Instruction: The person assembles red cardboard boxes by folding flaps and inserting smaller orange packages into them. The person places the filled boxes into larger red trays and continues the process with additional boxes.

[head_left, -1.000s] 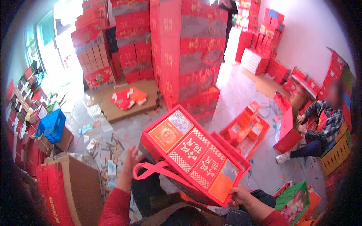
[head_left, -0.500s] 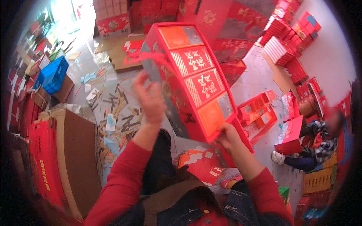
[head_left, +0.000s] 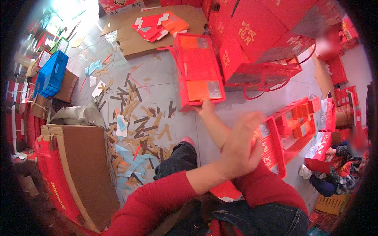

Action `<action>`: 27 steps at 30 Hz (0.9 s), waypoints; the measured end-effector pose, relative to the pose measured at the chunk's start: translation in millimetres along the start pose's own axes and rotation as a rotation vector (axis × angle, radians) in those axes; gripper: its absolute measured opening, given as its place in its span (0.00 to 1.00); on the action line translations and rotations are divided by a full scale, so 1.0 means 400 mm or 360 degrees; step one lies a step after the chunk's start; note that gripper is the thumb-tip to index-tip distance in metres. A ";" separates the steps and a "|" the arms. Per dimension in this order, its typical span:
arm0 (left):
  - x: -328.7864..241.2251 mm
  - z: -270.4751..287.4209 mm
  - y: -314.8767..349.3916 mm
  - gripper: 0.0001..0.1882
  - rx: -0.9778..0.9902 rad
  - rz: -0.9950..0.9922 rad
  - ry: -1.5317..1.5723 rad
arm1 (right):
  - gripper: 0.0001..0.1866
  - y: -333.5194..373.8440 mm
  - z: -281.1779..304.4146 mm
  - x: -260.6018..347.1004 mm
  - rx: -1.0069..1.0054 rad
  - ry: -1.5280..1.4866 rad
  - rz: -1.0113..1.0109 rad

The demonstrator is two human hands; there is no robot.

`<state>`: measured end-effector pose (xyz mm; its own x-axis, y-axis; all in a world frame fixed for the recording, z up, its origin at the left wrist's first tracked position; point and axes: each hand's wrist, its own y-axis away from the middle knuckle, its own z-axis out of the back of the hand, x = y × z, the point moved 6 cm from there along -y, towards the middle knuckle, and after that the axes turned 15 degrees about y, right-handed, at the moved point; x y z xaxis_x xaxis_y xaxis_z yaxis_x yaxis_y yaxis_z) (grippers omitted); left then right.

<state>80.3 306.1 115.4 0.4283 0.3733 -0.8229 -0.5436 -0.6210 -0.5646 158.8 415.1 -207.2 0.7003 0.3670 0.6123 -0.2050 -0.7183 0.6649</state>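
A red gift box (head_left: pixel 199 70) with orange and silver inner packs is held out at the far middle. My right hand (head_left: pixel 204 107) grips its near edge, thumb over the rim and the other fingers mostly hidden. The box's cord handle hangs on its left side. My left hand (head_left: pixel 242 151) crosses above my right forearm, blurred, with its fingers stretched out and nothing in it. Beneath it, a second red tray-like box (head_left: pixel 271 151) lies partly covered, close to an open red box (head_left: pixel 293 126) with orange packs.
Large red gift bags (head_left: pixel 256 74) stand at the far right. Flattened red card pieces (head_left: pixel 159 25) rest on cardboard. Card scraps (head_left: pixel 138 118) litter the floor left of centre. A brown carton (head_left: pixel 82 169) and a blue crate (head_left: pixel 52 74) stand left. Another person (head_left: pixel 334 165) sits right, holding a red box.
The gift box has moved away from me and is less tilted, still in my right hand. My left hand has swung right, across my right forearm. The view has shifted.
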 end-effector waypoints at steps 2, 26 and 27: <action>0.026 -0.038 0.014 0.25 0.0089 0.0108 0.0346 | 0.22 -0.064 0.001 0.014 -0.0042 0.0099 -0.0048; 0.235 -0.281 0.070 0.10 0.0825 0.0987 -0.0368 | 0.28 0.907 1.490 0.115 -0.2307 0.1771 0.0148; 0.241 -0.303 0.069 0.10 0.0845 0.0974 -0.0422 | 0.31 0.863 1.509 0.122 -0.2267 0.1977 0.0255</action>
<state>194.0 241.4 28.0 -0.1985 0.2677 -0.9428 -0.9190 -0.3852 0.0841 535.0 -172.0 -206.0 -0.0680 0.9808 0.1826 -0.9977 -0.0673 -0.0098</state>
